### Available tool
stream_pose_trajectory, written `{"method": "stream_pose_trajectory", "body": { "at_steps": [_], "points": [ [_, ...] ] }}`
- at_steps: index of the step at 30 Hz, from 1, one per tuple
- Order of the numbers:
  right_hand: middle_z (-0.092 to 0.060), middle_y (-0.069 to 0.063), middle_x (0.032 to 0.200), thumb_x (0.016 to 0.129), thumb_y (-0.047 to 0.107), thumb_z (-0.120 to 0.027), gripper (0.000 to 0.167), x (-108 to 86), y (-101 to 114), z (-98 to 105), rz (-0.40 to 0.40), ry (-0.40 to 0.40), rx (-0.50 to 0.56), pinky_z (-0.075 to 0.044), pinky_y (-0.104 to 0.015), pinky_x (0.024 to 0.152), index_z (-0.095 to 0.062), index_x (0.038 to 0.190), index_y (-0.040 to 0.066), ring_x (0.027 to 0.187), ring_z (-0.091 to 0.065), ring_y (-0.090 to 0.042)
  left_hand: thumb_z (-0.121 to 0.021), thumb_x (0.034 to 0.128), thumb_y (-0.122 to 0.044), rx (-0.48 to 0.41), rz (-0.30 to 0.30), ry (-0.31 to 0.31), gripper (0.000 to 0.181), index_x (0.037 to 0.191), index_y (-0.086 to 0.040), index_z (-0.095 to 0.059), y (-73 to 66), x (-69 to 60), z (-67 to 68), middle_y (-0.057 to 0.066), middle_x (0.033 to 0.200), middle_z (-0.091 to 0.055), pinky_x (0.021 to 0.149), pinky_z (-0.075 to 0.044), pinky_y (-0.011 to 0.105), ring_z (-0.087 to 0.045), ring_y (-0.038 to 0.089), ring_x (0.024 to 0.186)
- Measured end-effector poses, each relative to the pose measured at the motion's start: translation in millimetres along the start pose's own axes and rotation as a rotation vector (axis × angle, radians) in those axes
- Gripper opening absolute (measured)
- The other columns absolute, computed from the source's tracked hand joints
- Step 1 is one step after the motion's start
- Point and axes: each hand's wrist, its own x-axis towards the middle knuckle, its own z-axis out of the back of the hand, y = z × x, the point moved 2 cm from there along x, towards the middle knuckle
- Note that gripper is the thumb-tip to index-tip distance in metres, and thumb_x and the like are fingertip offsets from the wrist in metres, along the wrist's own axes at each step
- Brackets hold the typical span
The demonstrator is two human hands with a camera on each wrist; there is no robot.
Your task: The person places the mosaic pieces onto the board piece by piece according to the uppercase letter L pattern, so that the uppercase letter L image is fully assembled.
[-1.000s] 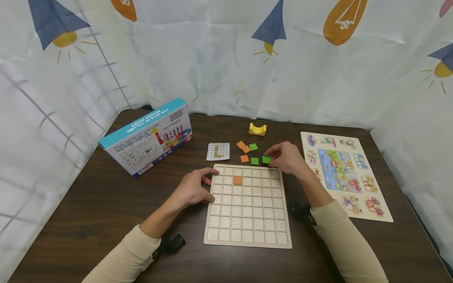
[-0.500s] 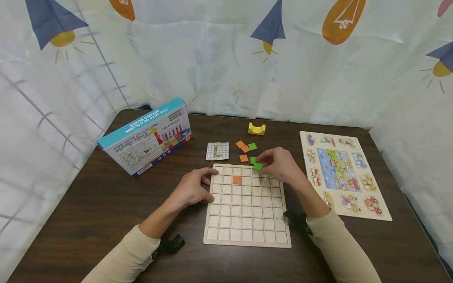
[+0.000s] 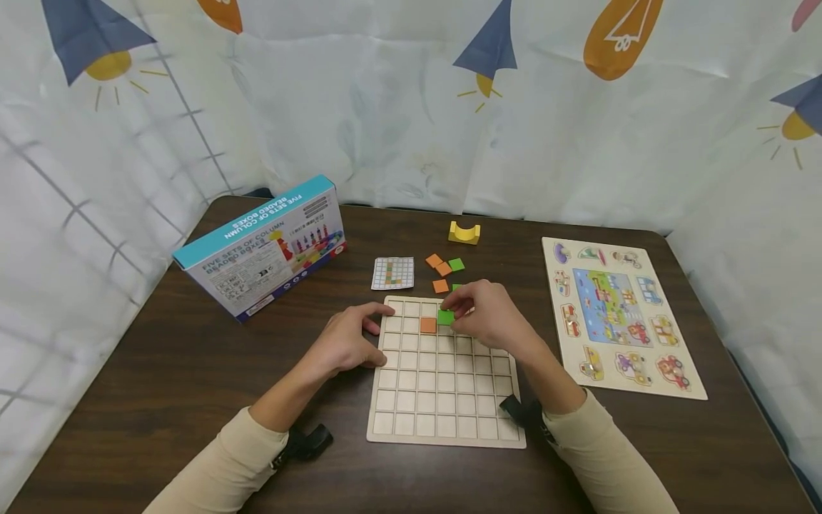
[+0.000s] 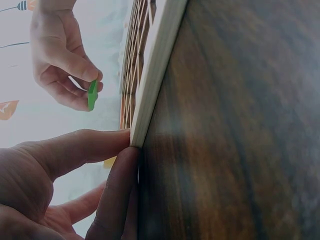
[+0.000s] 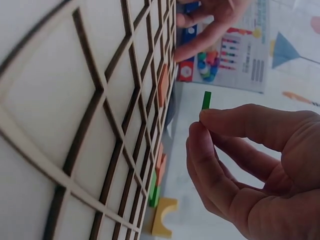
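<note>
In the head view, a pale wooden grid board (image 3: 447,400) lies on the table with one orange square tile (image 3: 428,325) in a cell of an upper row. My left hand (image 3: 347,339) rests at the board's left edge, thumb and forefinger touching it a little apart. My right hand (image 3: 484,314) pinches a green square tile (image 3: 446,317) between thumb and fingertips, just right of the orange tile. The right wrist view shows this green tile (image 5: 206,100) edge-on, held above the board's surface. Behind the board lie several loose orange tiles (image 3: 439,286) and green tiles (image 3: 456,265), one partly hidden by the right hand.
A small patterned grid card (image 3: 392,273) lies behind the board, left of the loose tiles. Farther back sits a yellow arched block (image 3: 464,233). A box (image 3: 263,250) stands at the left rear, and a picture puzzle board (image 3: 623,321) lies at the right.
My right hand has carried the green tile leftward and toward me, from the loose tiles to over the board beside the orange tile. The left hand has stayed at the board's edge.
</note>
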Motion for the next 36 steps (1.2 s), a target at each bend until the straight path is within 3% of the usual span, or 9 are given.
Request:
{"method": "stream_pose_trajectory", "body": {
  "at_steps": [17,36],
  "points": [
    [-0.072,-0.001,0.085,0.077,-0.004,-0.082,0.026,-3.4,13.4,-27.2,0.013,0.097,-0.021,-0.053,-0.028,0.071,-0.08,0.099,0.009,0.078,-0.062,-0.012,-0.091,0.0687,0.002,0.012,-0.006,0.0,0.078,0.138,-0.021,-0.065,-0.2,-0.1,0.2,0.013,0.116,-0.064,0.063,-0.051,0.033,-0.053,0.031,0.102],
    [-0.073,-0.003,0.083,0.078,-0.005,-0.082,0.02,-2.3,14.0,-33.0,0.035,0.111,-0.023,-0.053,-0.026,0.069,-0.079,0.095,0.006,0.074,-0.062,-0.011,-0.091,0.0696,0.0,0.018,-0.011,0.007,0.078,0.139,-0.021,-0.064,0.7,1.4,-0.3,0.013,0.116,-0.064,0.064,-0.05,0.032,-0.053,0.031,0.102]
  ]
}}
